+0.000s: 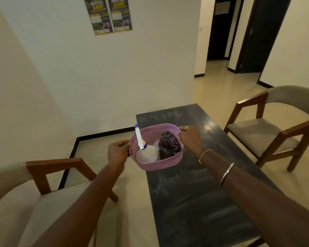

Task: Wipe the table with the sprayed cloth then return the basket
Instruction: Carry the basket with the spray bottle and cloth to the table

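Over the table's (194, 193) left edge, left hand (117, 151) and right hand (190, 137) grip the basket (161, 164); carrying it level should steady the bottle (147, 155) and cloth (169, 146).

Bare table (194, 193) between two chairs (268, 132)

One basket (156, 164), one spray bottle (146, 154), one cloth (169, 146), one table (194, 193), two chairs (275, 125), seemingly two posters (108, 16).
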